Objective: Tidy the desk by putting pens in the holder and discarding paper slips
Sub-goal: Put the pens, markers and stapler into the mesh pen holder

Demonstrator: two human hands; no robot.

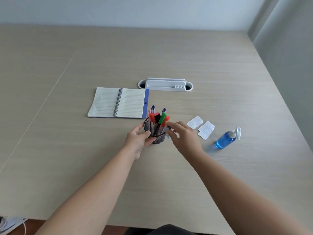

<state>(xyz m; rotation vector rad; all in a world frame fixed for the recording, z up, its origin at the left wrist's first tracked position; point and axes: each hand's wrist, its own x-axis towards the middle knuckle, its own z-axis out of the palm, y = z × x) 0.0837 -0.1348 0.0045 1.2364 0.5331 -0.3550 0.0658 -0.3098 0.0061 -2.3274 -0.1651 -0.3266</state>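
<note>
Pens stand bunched in a dark mesh holder at the centre of the frame, their caps showing blue, red, green, orange and pink above its rim. Left hand curls around the holder's left side, thumb across the front wall and fingers behind, gripping it upright on the pale wood-grain tabletop. Right hand hovers at the holder's right edge, fingers loosely spread and slightly blurred; a small bluish-white object shows beneath its fingertips, and whether the hand has hold of it cannot be told.

Three white paper slips lie flat just right of the right hand, two of them overlapping. Further right, toward the lower right of that group, a blue-liquid pump bottle stands with a white nozzle. Above and left of the holder, an open spiral notebook with lined pages and a blue cover lies flat. Behind it, in the upper middle of the frame, a white desk organiser tray sits set into the tabletop.
</note>
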